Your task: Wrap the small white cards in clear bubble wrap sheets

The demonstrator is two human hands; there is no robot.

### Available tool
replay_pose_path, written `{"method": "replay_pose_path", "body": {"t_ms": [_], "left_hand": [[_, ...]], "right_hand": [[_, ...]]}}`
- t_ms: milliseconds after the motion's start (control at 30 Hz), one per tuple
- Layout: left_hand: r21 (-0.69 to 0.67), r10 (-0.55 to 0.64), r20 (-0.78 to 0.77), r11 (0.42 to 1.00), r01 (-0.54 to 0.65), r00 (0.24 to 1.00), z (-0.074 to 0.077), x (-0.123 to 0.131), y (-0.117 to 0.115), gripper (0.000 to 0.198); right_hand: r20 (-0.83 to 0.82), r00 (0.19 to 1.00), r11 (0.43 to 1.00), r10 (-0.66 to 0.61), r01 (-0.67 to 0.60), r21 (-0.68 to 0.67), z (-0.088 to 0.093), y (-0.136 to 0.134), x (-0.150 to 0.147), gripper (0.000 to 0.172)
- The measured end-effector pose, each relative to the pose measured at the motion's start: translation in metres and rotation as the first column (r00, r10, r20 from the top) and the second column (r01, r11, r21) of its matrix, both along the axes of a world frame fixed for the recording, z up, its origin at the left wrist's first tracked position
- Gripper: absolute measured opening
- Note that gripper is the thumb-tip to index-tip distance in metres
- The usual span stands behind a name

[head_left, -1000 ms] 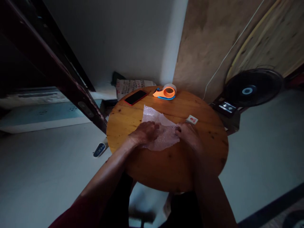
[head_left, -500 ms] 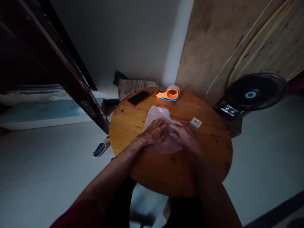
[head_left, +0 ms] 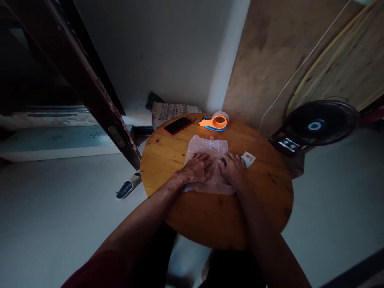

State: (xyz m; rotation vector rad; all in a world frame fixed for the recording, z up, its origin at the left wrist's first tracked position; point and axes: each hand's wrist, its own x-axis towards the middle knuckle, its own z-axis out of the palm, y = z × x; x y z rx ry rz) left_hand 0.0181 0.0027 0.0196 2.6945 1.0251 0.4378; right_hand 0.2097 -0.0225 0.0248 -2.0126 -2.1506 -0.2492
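A sheet of clear bubble wrap (head_left: 207,145) lies spread on the round wooden table (head_left: 192,218). My left hand (head_left: 197,168) rests flat on its left part, fingers stretched out. On its right part lies my right hand (head_left: 233,168), palm down with the fingers somewhat bent and apart. Neither hand grips anything that I can see. Just beyond my right fingers is a small white card or packet (head_left: 248,159) with a red mark. An orange tape dispenser (head_left: 220,121) with a roll of tape stands at the table's far side.
A red-edged phone (head_left: 178,125) lies at the table's far left. Behind it sits a printed paper sack (head_left: 168,112). A black fan (head_left: 318,124) stands to the right of the table. To the left are a dark door frame (head_left: 114,134) and a shoe (head_left: 127,188) on the floor.
The bubble wrap's upper right part, folded or bunched before, is now spread flatter and wider. My right hand has shifted slightly, its fingers now lying on the sheet's right side.
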Motion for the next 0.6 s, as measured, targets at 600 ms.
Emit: {"method": "replay_pose_path", "body": {"t_ms": [600], "left_hand": [[-0.055, 0.161, -0.107, 0.984, -0.168, 0.981, -0.0029, -0.0035, 0.0049, 0.077]], "right_hand": [[0.072, 0.996, 0.998, -0.046, 0.043, 0.049, -0.0030, 0.0040, -0.0076, 0.037]]}}
